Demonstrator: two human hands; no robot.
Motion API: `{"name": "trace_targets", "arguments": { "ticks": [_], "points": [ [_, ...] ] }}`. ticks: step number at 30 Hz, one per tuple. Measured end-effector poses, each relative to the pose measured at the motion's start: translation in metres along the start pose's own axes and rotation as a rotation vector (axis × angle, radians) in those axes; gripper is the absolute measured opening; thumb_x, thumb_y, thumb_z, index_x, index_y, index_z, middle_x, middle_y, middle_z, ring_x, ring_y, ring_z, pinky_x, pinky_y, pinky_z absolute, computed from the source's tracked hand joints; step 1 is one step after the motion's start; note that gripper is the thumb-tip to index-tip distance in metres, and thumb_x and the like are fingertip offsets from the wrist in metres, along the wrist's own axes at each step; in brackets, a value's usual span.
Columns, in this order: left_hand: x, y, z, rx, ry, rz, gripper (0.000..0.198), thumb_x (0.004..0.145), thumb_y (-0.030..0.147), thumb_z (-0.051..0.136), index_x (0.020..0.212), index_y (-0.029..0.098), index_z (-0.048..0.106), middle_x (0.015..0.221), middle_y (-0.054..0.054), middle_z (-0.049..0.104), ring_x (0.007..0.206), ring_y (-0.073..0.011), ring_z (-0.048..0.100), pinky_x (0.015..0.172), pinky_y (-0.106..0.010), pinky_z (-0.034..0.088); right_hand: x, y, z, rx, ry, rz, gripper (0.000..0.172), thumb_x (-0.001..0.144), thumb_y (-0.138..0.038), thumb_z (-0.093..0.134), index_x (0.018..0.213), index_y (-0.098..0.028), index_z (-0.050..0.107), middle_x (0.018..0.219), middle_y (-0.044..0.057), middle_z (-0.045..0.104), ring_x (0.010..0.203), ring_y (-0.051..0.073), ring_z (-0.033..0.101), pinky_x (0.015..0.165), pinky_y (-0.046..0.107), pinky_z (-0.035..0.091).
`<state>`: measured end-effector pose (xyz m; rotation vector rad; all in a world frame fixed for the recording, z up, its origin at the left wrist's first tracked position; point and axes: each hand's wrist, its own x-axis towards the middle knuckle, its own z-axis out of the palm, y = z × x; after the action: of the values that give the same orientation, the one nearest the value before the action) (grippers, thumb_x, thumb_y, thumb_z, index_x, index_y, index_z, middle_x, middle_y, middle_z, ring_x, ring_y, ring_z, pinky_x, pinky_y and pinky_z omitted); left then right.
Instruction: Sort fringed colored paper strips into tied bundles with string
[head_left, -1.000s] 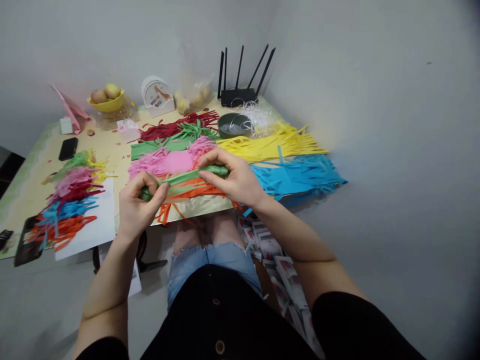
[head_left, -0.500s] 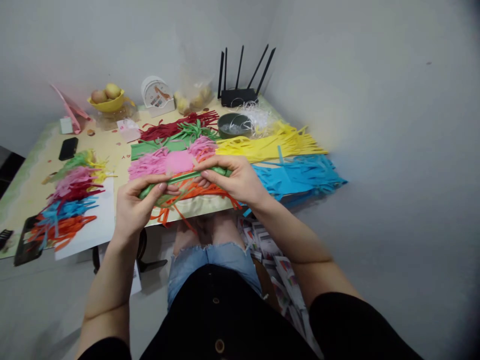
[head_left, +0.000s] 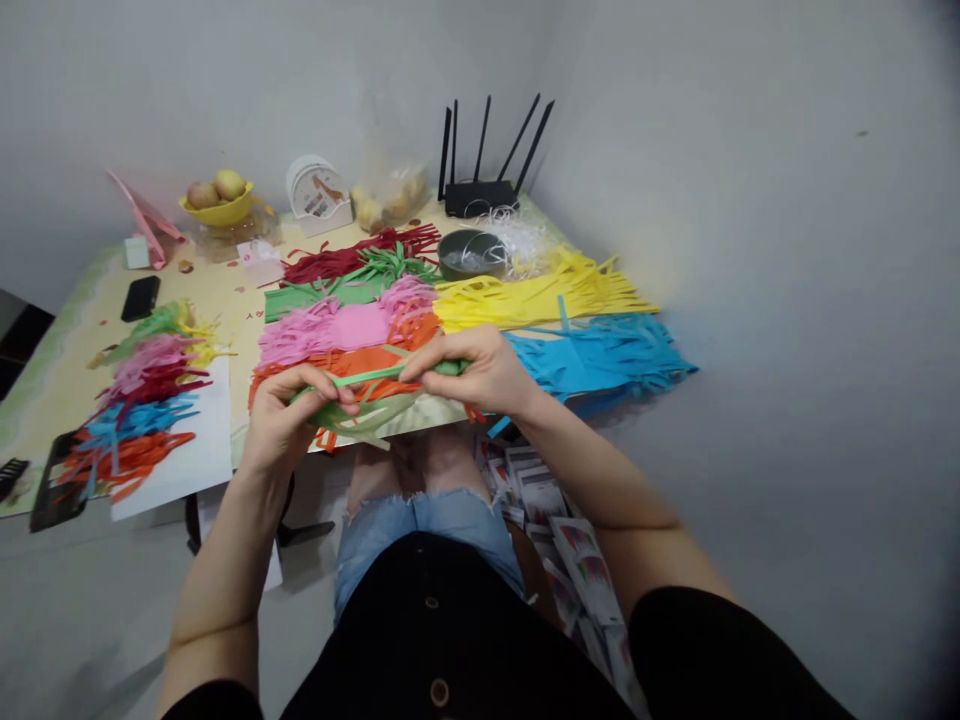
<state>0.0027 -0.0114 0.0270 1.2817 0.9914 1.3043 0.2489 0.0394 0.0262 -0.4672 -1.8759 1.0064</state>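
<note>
A green paper tassel [head_left: 371, 378] is stretched tight between my two hands, its middle drawn into a narrow band. My left hand [head_left: 289, 415] grips its left end, with loose green fringe hanging below the fingers. Pinching the other end is my right hand [head_left: 491, 372], and some green paper shows past its fingers. Both hands are held over the table's front edge, above an orange fringed paper stack [head_left: 367, 360]. Behind it lie pink fringed paper [head_left: 356, 325], green fringed paper [head_left: 322, 294] and dark red fringed paper [head_left: 352, 258].
Yellow fringed paper [head_left: 525, 302] and blue fringed paper [head_left: 577, 358] lie to the right. Finished-looking coloured tassels [head_left: 139, 405] are piled at the left near a phone [head_left: 140, 298]. A dark bowl [head_left: 469, 258], a router [head_left: 480, 198] and a fruit bowl [head_left: 225, 210] stand at the back.
The green band has been drawn straighter and moved slightly lower, uncovering more of the orange paper. Both hands have shifted a little down and to the right.
</note>
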Motion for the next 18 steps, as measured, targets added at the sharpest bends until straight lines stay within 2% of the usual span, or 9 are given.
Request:
{"name": "trace_targets", "arguments": {
  "ticks": [2,4,6,10,11,13,14,16,18],
  "points": [
    [0.002,0.006,-0.006,0.212,-0.089,0.036,0.023,0.075,0.039,0.079,0.072,0.018,0.069,0.076,-0.008,0.075,0.071,-0.0232,0.073,0.077,-0.039,0.061,-0.001,-0.002,-0.004,-0.159,-0.061,-0.105,0.017,0.082,-0.012,0.066,0.088,-0.018,0.08,0.088,0.004,0.081,0.076,0.013,0.076,0.07,0.02,0.057],
    [0.005,0.016,-0.007,0.48,-0.16,0.133,0.019,0.079,0.038,0.076,0.085,0.019,0.074,0.093,-0.011,0.078,0.096,-0.0276,0.073,0.09,-0.039,0.057,0.0,-0.003,-0.007,-0.276,-0.125,-0.201,0.017,0.084,-0.012,0.065,0.091,-0.018,0.079,0.09,0.005,0.081,0.079,0.014,0.077,0.071,0.02,0.057],
    [0.01,0.024,-0.004,0.676,-0.232,0.233,0.021,0.083,0.037,0.073,0.097,0.021,0.076,0.105,-0.011,0.078,0.109,-0.0276,0.069,0.097,-0.038,0.052,0.0,-0.004,-0.008,-0.361,-0.17,-0.274,0.016,0.087,-0.013,0.064,0.093,-0.018,0.078,0.091,0.005,0.081,0.08,0.014,0.077,0.073,0.02,0.057],
    [0.02,0.025,0.005,0.812,-0.403,0.287,0.022,0.09,0.039,0.065,0.09,0.021,0.078,0.085,-0.007,0.077,0.078,-0.0198,0.07,0.072,-0.028,0.052,-0.004,-0.005,-0.011,-0.44,-0.232,-0.315,0.016,0.089,-0.015,0.062,0.095,-0.018,0.077,0.092,0.005,0.08,0.083,0.014,0.075,0.075,0.021,0.055],
    [0.022,0.023,0.007,0.841,-0.41,0.304,0.023,0.091,0.039,0.064,0.088,0.021,0.077,0.081,-0.007,0.077,0.073,-0.0187,0.069,0.069,-0.028,0.052,-0.005,-0.005,-0.013,-0.441,-0.248,-0.291,0.017,0.09,-0.014,0.061,0.096,-0.018,0.077,0.093,0.005,0.08,0.085,0.014,0.075,0.077,0.022,0.055],
    [0.025,0.015,0.007,0.957,-0.359,0.401,0.021,0.092,0.035,0.062,0.087,0.02,0.076,0.079,-0.006,0.076,0.075,-0.0184,0.068,0.076,-0.031,0.053,-0.006,-0.006,-0.017,-0.415,-0.291,-0.178,0.02,0.091,-0.017,0.061,0.104,-0.018,0.076,0.098,0.005,0.079,0.088,0.014,0.074,0.081,0.023,0.055],
    [0.026,0.011,0.007,1.036,-0.306,0.485,0.018,0.093,0.031,0.061,0.088,0.021,0.075,0.079,-0.005,0.076,0.078,-0.0187,0.069,0.086,-0.035,0.053,-0.004,-0.006,-0.02,-0.377,-0.302,-0.089,0.023,0.09,-0.021,0.063,0.11,-0.018,0.074,0.103,0.006,0.079,0.091,0.015,0.074,0.083,0.024,0.055],
    [0.026,0.001,0.007,1.186,-0.189,0.703,0.013,0.093,0.023,0.061,0.091,0.023,0.074,0.081,-0.002,0.077,0.086,-0.0195,0.07,0.107,-0.047,0.044,0.001,-0.002,-0.023,-0.229,-0.276,0.115,0.034,0.091,-0.032,0.066,0.12,-0.016,0.071,0.112,0.008,0.077,0.096,0.016,0.073,0.085,0.026,0.055],
    [0.027,-0.008,0.005,1.266,-0.126,0.918,0.015,0.092,0.017,0.063,0.097,0.027,0.073,0.087,0.001,0.079,0.093,-0.0196,0.071,0.116,-0.054,0.033,0.008,0.007,-0.023,-0.035,-0.256,0.286,0.041,0.092,-0.045,0.064,0.117,-0.014,0.072,0.109,0.008,0.077,0.094,0.017,0.072,0.082,0.026,0.055]
  ]
}}
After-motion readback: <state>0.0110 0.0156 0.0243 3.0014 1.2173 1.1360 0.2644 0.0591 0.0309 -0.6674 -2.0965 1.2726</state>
